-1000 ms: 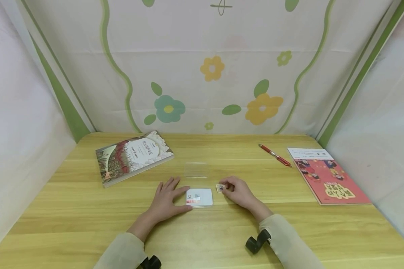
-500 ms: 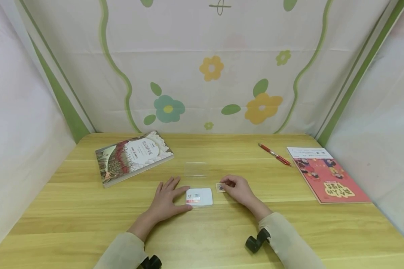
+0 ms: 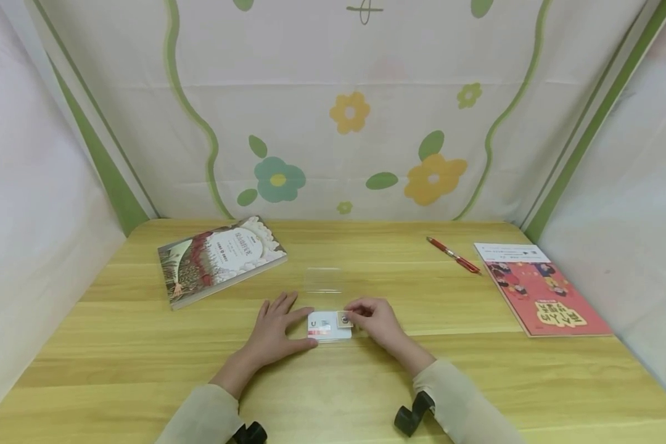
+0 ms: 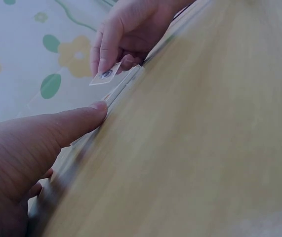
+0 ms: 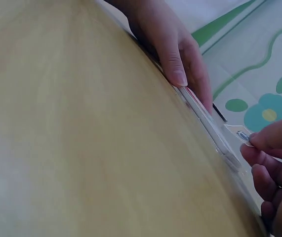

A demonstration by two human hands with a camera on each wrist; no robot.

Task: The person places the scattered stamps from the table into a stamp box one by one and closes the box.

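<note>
In the head view a flat white card-like box [image 3: 320, 333] with a "U" mark and a red strip lies on the table, its rim transparent. My left hand [image 3: 272, 333] holds it at the left end, thumb on the near edge and index finger on the far edge. Between thumb and index finger my right hand [image 3: 378, 322] pinches a small square sticker [image 3: 343, 319] with a dark round emblem. It is over the box's right part, and the left wrist view shows the sticker [image 4: 105, 75] tilted and apart from the box surface.
A clear plastic cover [image 3: 323, 280] lies just beyond the box. Back left is a picture book [image 3: 222, 262]. A red pen [image 3: 453, 256] and a red-covered booklet [image 3: 544, 293] lie to the right. Patterned fabric [image 3: 311, 111] walls the table.
My right hand has moved left with the sticker, from beside the box to over its right part. The left hand has stayed at the box's left end.
</note>
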